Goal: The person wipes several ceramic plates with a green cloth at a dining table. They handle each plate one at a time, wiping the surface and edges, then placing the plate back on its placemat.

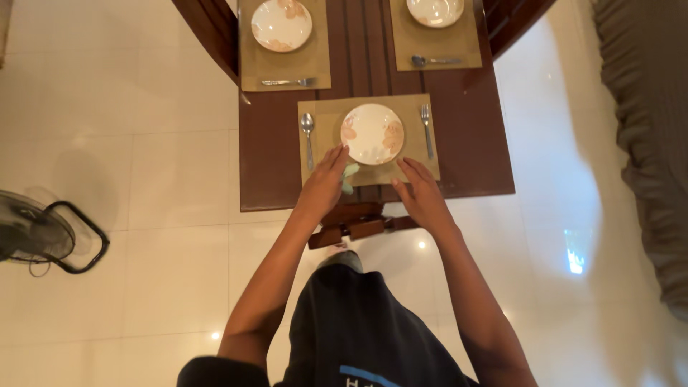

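A pale green cloth (350, 174) is being held loosely under the half-curled left hand (326, 180), just below the white plate (372, 133) on the tan placemat (324, 125). The right hand (419, 190), open and empty, is being rested flat beside the plate's lower right, on the table (473, 150).

Head camera looks steeply down.

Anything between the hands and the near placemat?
Nothing visible. Left hand and right hand already rest on the placemat's near edge, with a pale green cloth under the left fingers.
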